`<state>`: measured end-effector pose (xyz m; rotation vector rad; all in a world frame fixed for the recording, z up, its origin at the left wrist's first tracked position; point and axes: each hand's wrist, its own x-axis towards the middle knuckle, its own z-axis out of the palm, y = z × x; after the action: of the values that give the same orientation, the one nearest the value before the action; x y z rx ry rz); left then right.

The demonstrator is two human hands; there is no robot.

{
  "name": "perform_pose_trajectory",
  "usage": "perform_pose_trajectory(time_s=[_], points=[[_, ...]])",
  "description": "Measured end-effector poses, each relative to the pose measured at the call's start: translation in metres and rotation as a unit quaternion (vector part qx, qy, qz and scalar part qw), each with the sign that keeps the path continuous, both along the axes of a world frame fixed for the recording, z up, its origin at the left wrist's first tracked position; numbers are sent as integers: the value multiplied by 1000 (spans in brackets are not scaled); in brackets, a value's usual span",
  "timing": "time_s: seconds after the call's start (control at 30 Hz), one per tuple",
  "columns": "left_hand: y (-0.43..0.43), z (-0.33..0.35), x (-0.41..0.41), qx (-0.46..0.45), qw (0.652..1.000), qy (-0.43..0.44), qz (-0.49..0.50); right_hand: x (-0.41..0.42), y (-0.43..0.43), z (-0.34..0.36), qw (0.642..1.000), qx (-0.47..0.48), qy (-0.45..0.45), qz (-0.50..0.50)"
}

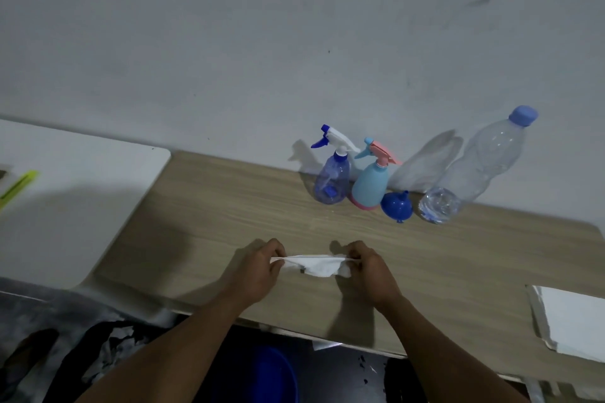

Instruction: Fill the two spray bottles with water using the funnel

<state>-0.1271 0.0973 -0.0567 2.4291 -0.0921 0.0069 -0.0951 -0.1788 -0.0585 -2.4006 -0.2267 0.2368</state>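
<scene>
While both hands, left hand (262, 267) and right hand (368, 267), pinch the tissue (312, 265) taut, it could tear if pulled harder.

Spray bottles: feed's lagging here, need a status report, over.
Left hand and right hand both pinching a white tissue. Blue spray bottle, light-blue spray bottle, funnel, water bottle untouched by wall, all capped. Nothing blocking.
</scene>
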Motion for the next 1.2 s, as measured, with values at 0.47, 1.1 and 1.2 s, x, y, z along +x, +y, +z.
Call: perform_pose_trajectory(time_s=[0.47,1.1,1.2], points=[[-170,57,-15,-235,967,101,0,-66,-163,61,982,82,-30,-166],[-463,-74,-205,-111,904,411,-41,-284,-398,-69,933,68,264,-233],[-480,-84,-200,-82,897,431,-54,-277,-404,-77,942,66,254,-209]])
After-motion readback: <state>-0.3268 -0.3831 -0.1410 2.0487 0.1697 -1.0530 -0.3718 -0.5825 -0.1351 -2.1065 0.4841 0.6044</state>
